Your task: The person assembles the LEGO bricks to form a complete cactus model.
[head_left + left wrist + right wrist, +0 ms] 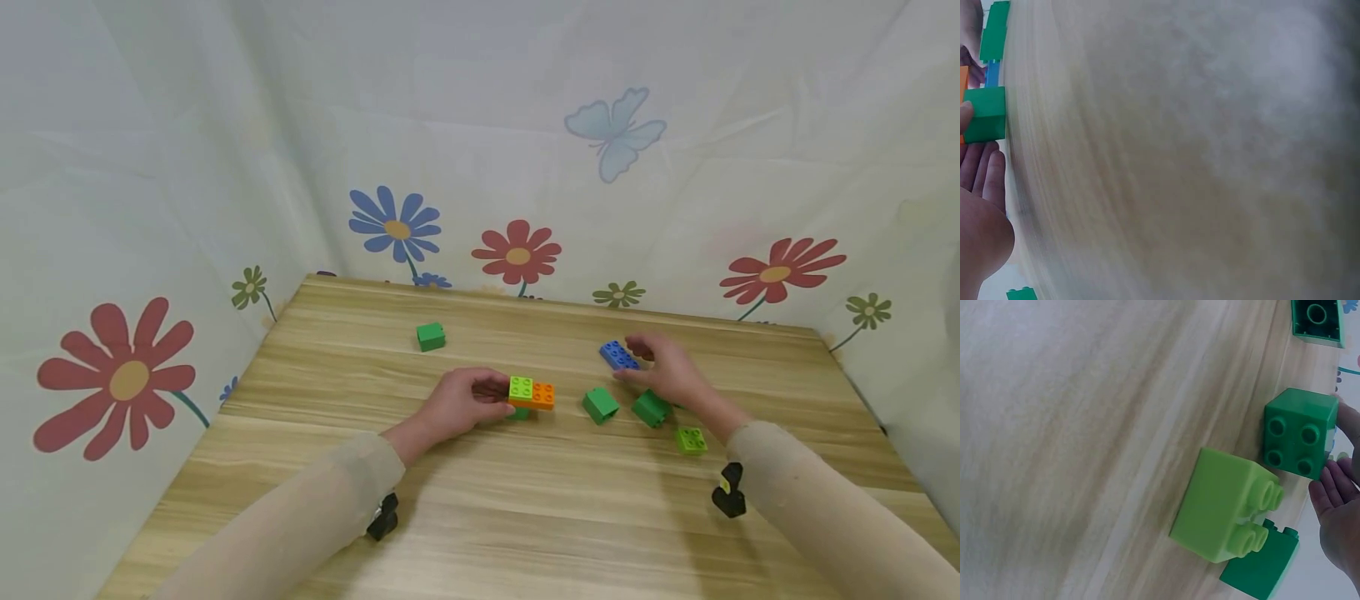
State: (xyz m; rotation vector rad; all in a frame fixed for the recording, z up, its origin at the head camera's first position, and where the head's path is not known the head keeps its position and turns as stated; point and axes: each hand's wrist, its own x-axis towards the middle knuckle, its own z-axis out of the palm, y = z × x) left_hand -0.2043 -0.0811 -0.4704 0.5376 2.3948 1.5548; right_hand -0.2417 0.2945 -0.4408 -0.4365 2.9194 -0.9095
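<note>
In the head view my left hand (462, 404) pinches a small stack at its left end. The stack has a lime green brick (521, 387) on an orange brick (543, 394), with a green brick (986, 114) underneath. My right hand (670, 372) is at a blue brick (618, 356) lying on the table, thumb at its near side and fingers at its far side, with a gap between them. The right wrist view shows this hand's fingers (1333, 485) loosely extended behind a green brick (1291, 431), which hides most of the blue one.
Between the hands a green brick (601, 406) lies on the wooden table (480, 517). Another green brick (651, 408) and a lime brick (692, 440) lie below the right wrist. One green brick (431, 337) sits at the back left. A flowered white curtain (465, 125) surrounds the table.
</note>
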